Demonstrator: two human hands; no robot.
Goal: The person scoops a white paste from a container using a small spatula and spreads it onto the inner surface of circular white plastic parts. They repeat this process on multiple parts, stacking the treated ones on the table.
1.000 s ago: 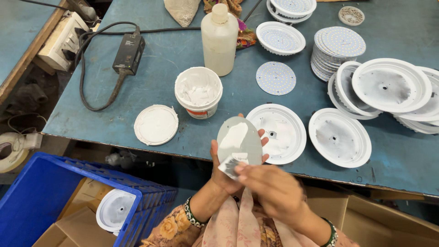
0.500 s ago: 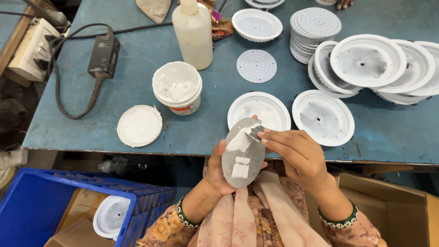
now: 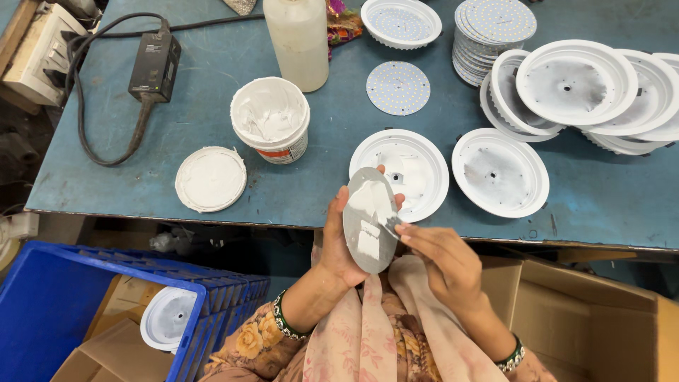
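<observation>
My left hand (image 3: pixel 338 249) holds a round grey metal disc (image 3: pixel 369 221) upright at the table's near edge, smeared with white paste. My right hand (image 3: pixel 438 258) pinches a small spreading tool (image 3: pixel 391 226) whose tip touches the disc's face. Just beyond the disc a white round lamp housing (image 3: pixel 414 164) lies open side up on the blue table (image 3: pixel 212 99). An open white tub of paste (image 3: pixel 270 119) stands to the left, its lid (image 3: pixel 211 178) lying beside it.
A second housing (image 3: pixel 501 172) lies to the right, with stacked housings (image 3: pixel 587 85) and a pile of LED discs (image 3: pixel 495 32) behind. A single LED disc (image 3: pixel 398 88), a plastic bottle (image 3: pixel 300 39) and a black power adapter (image 3: pixel 154 67) sit further back. A blue crate (image 3: pixel 85 311) and cardboard boxes (image 3: pixel 587 318) stand below.
The right hand has slid down the disc's face with the tool, spreading paste. The view has drifted slightly; the left hand still holds the disc.
</observation>
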